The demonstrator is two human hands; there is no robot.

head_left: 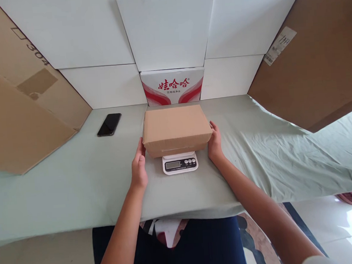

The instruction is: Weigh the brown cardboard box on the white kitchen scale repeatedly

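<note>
A closed brown cardboard box (175, 124) is over a white kitchen scale (180, 164), covering its weighing platform. Whether the box rests fully on the scale is hidden. My left hand (140, 166) is pressed against the box's left side, fingers along its front left edge. On the opposite side, my right hand (214, 142) holds the front right corner, with fingertips reaching up the side. The scale's display and buttons face me below the box; no digits can be read on the display.
A black smartphone (109, 124) lies left of the box on the green cloth (77, 183). Behind stands a white carton with red print (173, 86) against white panels. Large brown cardboard sheets flank the table at left (26, 102) and right (309, 58).
</note>
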